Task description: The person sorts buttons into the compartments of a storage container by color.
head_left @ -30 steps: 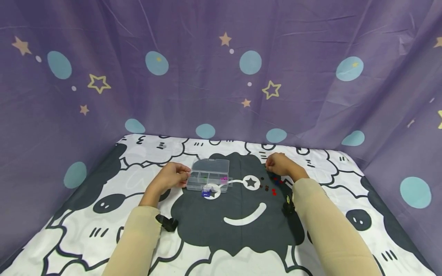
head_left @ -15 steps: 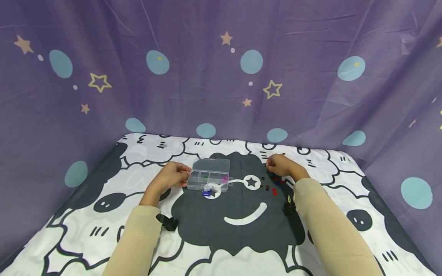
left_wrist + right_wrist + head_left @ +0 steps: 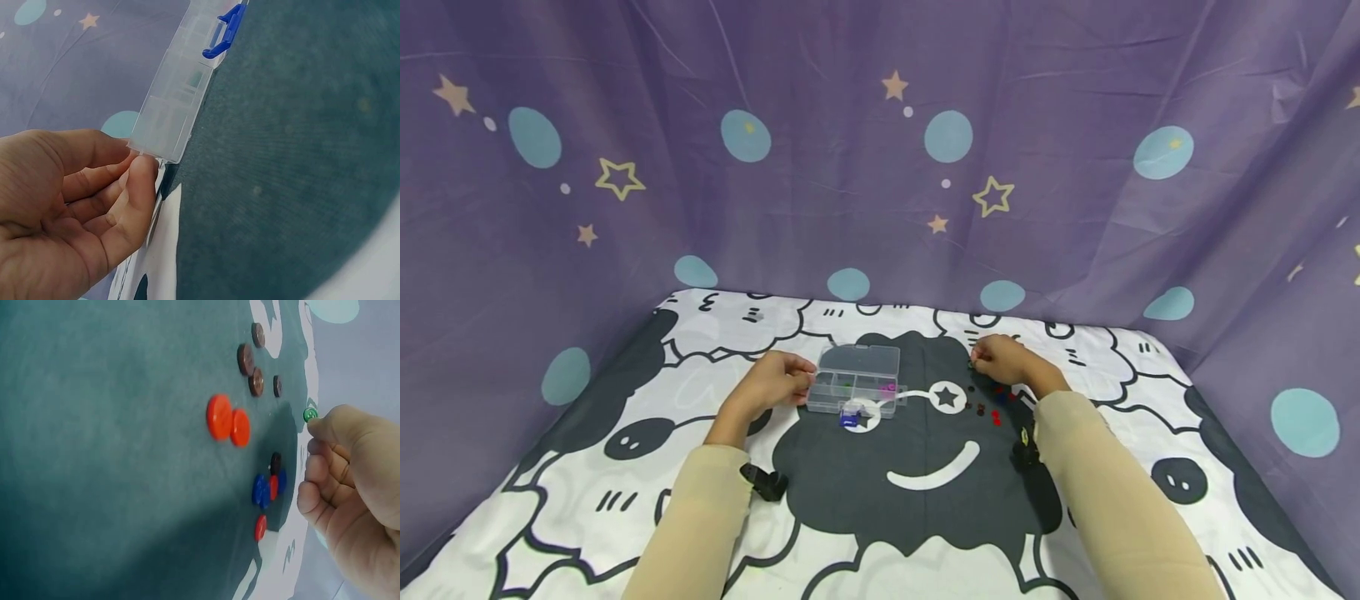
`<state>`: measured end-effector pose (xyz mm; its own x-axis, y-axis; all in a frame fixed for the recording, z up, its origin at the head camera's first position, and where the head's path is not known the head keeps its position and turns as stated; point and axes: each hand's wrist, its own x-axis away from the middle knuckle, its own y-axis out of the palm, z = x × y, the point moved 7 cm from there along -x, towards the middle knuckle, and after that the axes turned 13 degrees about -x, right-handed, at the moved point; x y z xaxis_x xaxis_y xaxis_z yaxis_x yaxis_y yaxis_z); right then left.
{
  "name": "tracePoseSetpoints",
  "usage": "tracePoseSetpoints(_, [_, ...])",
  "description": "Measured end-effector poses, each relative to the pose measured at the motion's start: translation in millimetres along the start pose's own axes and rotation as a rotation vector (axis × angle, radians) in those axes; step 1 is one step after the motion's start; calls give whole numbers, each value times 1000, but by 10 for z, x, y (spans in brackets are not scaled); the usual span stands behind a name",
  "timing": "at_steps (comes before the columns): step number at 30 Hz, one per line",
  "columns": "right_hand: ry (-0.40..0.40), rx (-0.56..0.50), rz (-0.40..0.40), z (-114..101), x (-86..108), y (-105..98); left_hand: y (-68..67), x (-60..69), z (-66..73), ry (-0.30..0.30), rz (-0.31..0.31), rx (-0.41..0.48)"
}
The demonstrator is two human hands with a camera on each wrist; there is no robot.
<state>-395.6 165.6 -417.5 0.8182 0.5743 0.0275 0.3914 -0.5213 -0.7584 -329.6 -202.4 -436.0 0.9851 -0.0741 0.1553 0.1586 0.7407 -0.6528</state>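
On the left, the left hand's (image 3: 775, 383) fingers pinch the left end of the open clear box (image 3: 164, 119) on the bench (image 3: 850, 492); a tug could tip it. Farther right, the right hand's (image 3: 1006, 360) fingers pinch a green button (image 3: 310, 414) by its edge, so it might slip.

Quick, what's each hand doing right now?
Left hand: closed, pinching the end of the clear plastic box.
Right hand: closed, pinching a green button at its fingertips.

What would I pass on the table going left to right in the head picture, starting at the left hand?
Left hand → clear box → white circle with a star → right hand.
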Motion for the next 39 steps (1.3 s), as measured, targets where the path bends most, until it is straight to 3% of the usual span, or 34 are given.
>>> tracePoseSetpoints(15, [-133, 33, 15, -321, -126, 26, 4, -3, -19, 9, 1, -1])
tracePoseSetpoints(28, [-134, 13, -22, -598, -187, 116, 8, 2, -15, -7, 4, 4])
tracePoseSetpoints(39, [-214, 43, -24, -825, -273, 231, -2, 7, 1, -16, 1, 3])
